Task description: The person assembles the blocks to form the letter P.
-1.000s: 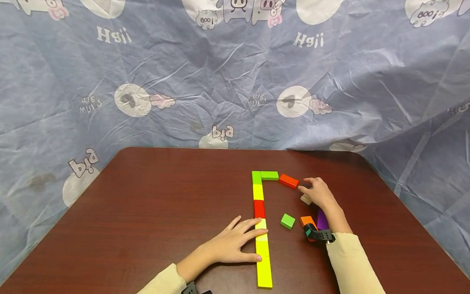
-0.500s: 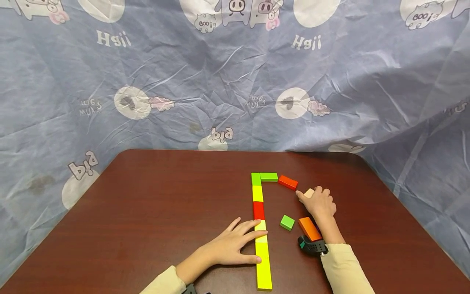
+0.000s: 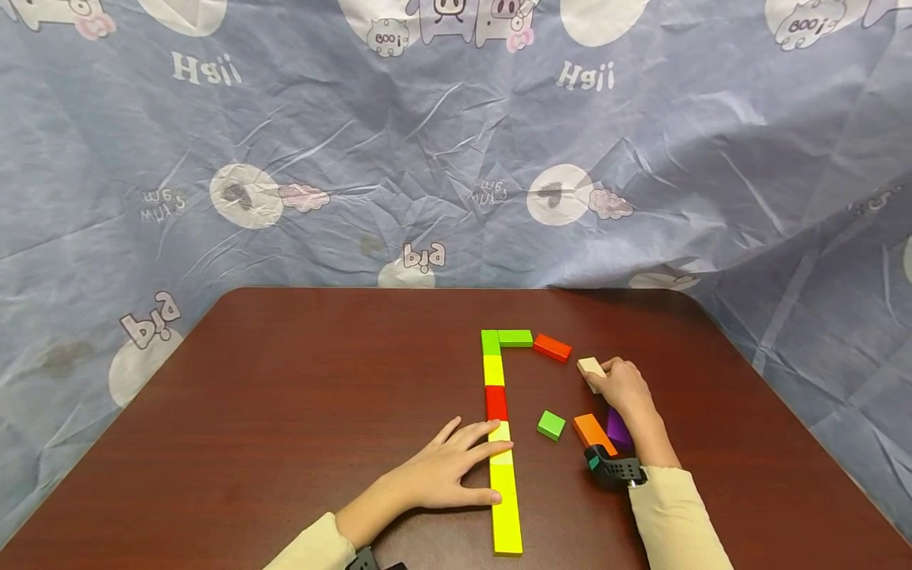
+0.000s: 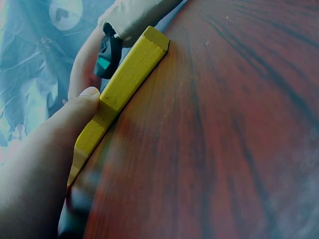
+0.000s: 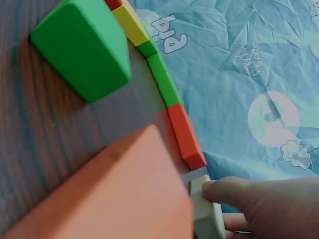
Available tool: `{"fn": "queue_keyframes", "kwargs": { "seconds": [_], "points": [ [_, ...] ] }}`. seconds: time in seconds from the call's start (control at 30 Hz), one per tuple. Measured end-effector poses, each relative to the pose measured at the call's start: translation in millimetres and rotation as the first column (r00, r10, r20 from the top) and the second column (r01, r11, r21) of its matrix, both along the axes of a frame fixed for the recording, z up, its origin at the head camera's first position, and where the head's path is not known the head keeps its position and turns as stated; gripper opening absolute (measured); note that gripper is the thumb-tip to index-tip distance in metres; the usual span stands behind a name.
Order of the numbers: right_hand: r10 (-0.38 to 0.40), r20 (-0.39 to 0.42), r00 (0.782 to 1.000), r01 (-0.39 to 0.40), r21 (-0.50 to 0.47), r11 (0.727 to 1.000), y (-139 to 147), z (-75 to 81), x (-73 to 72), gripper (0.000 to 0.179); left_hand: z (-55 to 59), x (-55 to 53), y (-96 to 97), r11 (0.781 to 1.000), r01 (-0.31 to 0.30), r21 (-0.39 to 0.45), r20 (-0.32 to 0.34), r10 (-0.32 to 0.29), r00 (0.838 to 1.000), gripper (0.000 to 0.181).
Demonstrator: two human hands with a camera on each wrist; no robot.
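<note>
My right hand (image 3: 627, 389) pinches a cream wooden block (image 3: 589, 372) just past the near end of an orange-red block (image 3: 552, 347). In the right wrist view, the thumb lies against the cream block (image 5: 203, 206), close to the red one's end. My left hand (image 3: 440, 475) spreads over a straight row of blocks, fingertips and thumb touching its pale yellow block (image 3: 501, 447) and yellow blocks (image 3: 507, 522). Beyond these, the row continues with a red block (image 3: 496, 403), a yellow one (image 3: 493, 370) and a green one (image 3: 490, 342). Another green block (image 3: 515, 339) turns right from its far end.
A loose green block (image 3: 551, 425) lies right of the row. Nearer my right wrist are an orange block (image 3: 591, 431) and a purple block (image 3: 618, 428), the latter partly behind the forearm. A patterned blue-grey cloth (image 3: 356, 158) hangs behind the brown table (image 3: 321, 380).
My right hand has closed on the cream block, lifted and turned it, and brought it beside the orange-red block's end. The left hand has stayed on the row.
</note>
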State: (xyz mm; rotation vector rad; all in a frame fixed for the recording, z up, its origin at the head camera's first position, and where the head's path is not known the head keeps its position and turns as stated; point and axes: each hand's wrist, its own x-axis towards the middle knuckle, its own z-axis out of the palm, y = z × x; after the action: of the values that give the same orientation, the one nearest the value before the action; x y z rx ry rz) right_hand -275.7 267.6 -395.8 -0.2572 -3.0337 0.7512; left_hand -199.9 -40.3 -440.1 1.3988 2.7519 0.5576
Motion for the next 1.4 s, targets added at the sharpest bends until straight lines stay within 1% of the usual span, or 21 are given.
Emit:
{"fn": "queue_keyframes", "kwargs": {
  "seconds": [0.13, 0.27, 0.33, 0.63, 0.93, 1.17, 1.4],
  "points": [
    [0.06, -0.001, 0.998, -0.06, 0.007, 0.998, 0.7, 1.2, 0.2, 0.048, 1.4, 0.6, 0.4, 1.0, 0.001, 0.006, 0.014, -0.001, 1.0, 0.065],
    [0.094, -0.006, 0.996, -0.093, 0.003, 0.996, -1.5, 0.7, -0.8, 0.047, 1.5, 0.9, 0.4, 1.0, -0.003, 0.007, 0.018, 0.003, 1.0, 0.065],
    [0.093, -0.014, 0.996, -0.093, 0.003, 0.996, -2.4, -0.6, -1.4, 0.046, 1.3, 0.9, 0.8, 1.0, -0.004, 0.006, 0.018, 0.004, 1.0, 0.065],
    [0.042, -0.044, 0.998, -0.042, -0.012, 0.999, -7.3, -9.6, -5.2, 0.047, 0.9, 1.1, 0.4, 1.0, -0.003, 0.007, 0.014, 0.003, 1.0, 0.065],
    [0.023, -0.072, 0.997, -0.023, 0.001, 1.0, -7.3, -11.9, -5.0, 0.047, 2.2, 0.7, 0.3, 1.0, -0.001, 0.007, 0.008, 0.001, 1.0, 0.065],
    [0.041, -0.081, 0.996, -0.041, 0.0, 0.999, -6.1, -13.4, -5.6, 0.049, 3.6, 1.2, 0.6, 1.0, -0.001, 0.007, 0.012, 0.001, 1.0, 0.065],
    [0.064, -0.075, 0.995, -0.064, -0.003, 0.998, -5.7, -14.1, -6.5, 0.053, 2.1, 0.5, 0.9, 1.0, -0.002, 0.005, 0.006, 0.002, 1.0, 0.065]
  ]
}}
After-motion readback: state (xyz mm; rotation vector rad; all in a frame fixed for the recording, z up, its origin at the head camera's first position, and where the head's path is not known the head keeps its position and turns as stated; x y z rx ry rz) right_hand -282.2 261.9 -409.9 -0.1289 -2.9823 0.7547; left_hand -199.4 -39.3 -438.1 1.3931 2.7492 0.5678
